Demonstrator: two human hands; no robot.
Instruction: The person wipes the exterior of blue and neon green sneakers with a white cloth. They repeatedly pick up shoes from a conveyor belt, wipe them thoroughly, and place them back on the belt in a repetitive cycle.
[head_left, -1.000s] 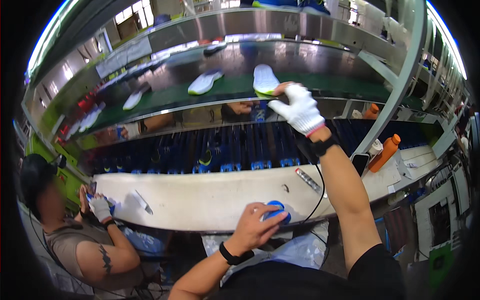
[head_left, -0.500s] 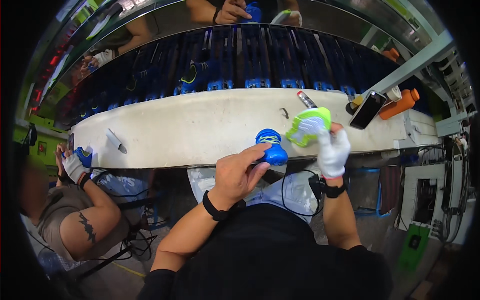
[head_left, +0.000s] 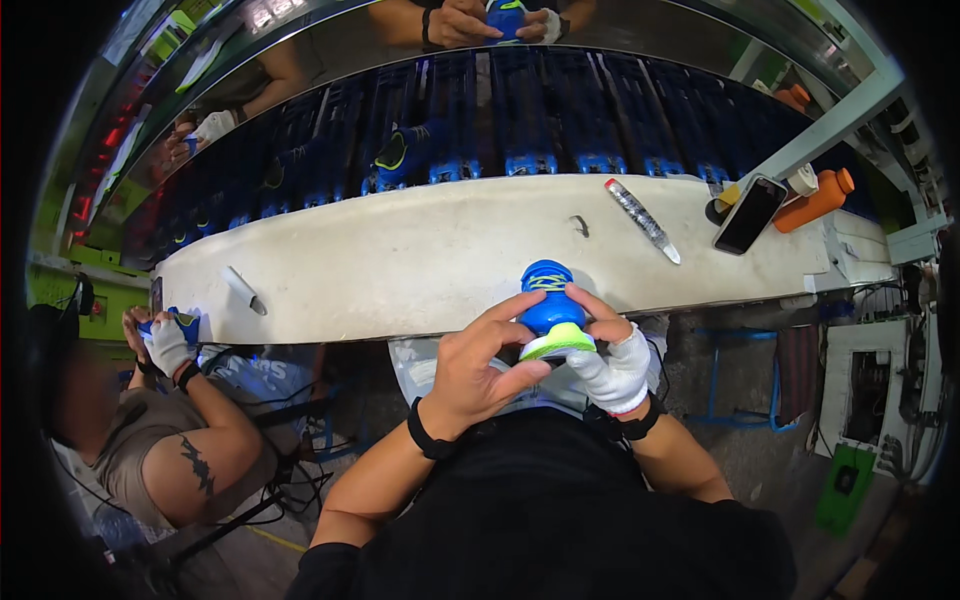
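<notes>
A blue shoe upper (head_left: pixel 548 312) with yellow-green laces is between my two hands above the front edge of the white worktop. A yellow-green and white shoe sole (head_left: pixel 560 343) lies against the underside of the upper, at the end nearest me. My bare left hand (head_left: pixel 470 370) closes on the left side, fingers on the upper, thumb by the sole. On the other side, my right hand (head_left: pixel 615 370), in a white glove with some fingertips bare, grips the upper and sole. How closely the two parts meet is hidden by my fingers.
On the white worktop (head_left: pixel 400 255) lie a red-ended slim tool (head_left: pixel 642 222), a small dark scrap (head_left: pixel 580 225) and a grey piece (head_left: pixel 245 290). A phone (head_left: pixel 750 216) and orange bottle (head_left: pixel 817 203) stand right. Behind runs a dark conveyor (head_left: pixel 455 115) carrying shoes. Left, a co-worker (head_left: pixel 190 440) handles a blue shoe.
My right hand has brought the sole left and down from above the worktop onto the upper. Both hands now hold the two parts together. The slim tool, partly covered before, shows fully.
</notes>
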